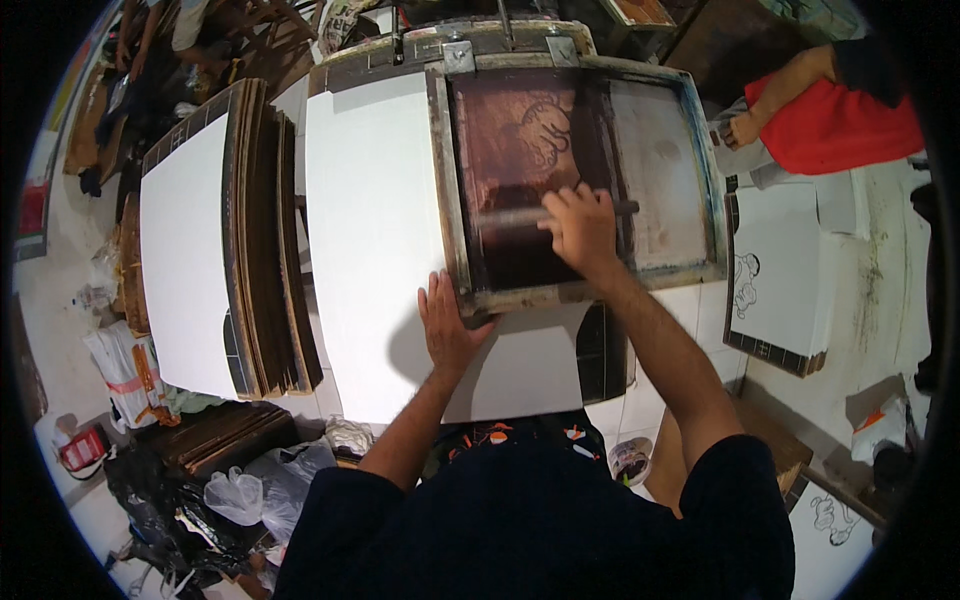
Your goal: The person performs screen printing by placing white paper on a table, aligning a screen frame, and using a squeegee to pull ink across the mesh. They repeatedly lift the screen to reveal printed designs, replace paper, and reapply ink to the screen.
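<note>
A wooden-framed printing screen (439, 170) lies over a white sheet (370, 200) on a board in front of me. Dark reddish-brown ink covers much of its mesh (490, 125), and a curly line drawing shows in the upper part. My right hand (583, 230) is closed round a squeegee (508, 215), which lies crosswise on the mesh. At the frame's near left corner, my left hand (452, 330) rests with fingers stretched out, partly on the white sheet and against the wood.
Metal hinge clamps (459, 57) hold the screen at its far edge. Stacked boards with white sheets (185, 260) stand on the left. On the right are printed sheets (780, 260) and another person's hand (740, 130). Plastic bags (265, 495) lie at lower left.
</note>
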Tool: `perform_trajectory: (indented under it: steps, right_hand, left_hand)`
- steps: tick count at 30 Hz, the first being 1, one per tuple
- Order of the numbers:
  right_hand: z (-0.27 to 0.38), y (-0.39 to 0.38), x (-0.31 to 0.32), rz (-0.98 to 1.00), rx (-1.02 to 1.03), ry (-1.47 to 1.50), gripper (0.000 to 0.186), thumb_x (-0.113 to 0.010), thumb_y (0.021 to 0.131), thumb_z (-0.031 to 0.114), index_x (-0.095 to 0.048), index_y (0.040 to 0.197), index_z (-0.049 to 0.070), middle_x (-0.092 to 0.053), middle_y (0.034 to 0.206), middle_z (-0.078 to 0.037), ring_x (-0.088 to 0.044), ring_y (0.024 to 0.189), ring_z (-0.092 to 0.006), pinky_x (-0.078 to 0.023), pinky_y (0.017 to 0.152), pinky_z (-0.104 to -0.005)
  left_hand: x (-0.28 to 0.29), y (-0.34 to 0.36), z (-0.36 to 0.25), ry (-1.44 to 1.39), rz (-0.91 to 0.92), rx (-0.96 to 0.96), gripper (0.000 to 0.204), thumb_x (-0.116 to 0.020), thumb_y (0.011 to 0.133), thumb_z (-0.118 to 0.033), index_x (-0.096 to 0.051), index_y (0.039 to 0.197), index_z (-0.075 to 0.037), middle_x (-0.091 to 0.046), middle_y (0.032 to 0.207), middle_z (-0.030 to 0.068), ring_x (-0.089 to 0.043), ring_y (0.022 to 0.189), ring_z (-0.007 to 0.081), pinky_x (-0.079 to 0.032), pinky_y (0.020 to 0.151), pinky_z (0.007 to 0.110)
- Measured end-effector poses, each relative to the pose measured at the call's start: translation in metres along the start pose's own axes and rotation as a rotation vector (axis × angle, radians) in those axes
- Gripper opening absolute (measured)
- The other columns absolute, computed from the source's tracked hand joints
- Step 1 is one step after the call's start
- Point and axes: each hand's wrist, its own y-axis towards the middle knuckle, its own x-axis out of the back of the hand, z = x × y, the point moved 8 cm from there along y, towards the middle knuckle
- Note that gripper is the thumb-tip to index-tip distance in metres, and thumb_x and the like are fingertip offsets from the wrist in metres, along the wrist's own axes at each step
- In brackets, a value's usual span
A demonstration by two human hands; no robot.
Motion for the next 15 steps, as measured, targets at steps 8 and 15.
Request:
perform_trajectory:
  steps: [8,15]
  right_hand:
    - [-0.088,0.204,-0.041,-0.113,0.069,-0.082,0.027,-0.080,0.083,0.021,-0.067,0.106,0.016,-0.068,0.100,-0.004,-0.062,0.103,-0.0276,-0.044,0.090,-0.0467]
    - [-0.062,0.115,-0.046,0.007,-0.055,-0.025,0.044,-0.085,0.063,0.003,-0.066,0.100,0.017,-0.062,0.100,-0.002,-0.059,0.105,-0.0300,-0.044,0.092,-0.0470]
  left_hand:
    - [-0.004,0.000,0.003,0.032,0.070,0.020,0.125,-0.095,0.064,-0.044,-0.029,0.157,0.007,-0.042,0.156,0.0258,-0.035,0.152,0.0418,-0.023,0.125,0.063]
    - [-0.003,0.000,0.003,0.019,0.078,0.012,0.131,-0.097,0.057,-0.040,-0.028,0.157,0.006,-0.041,0.158,0.0249,-0.033,0.153,0.0412,-0.021,0.126,0.062]
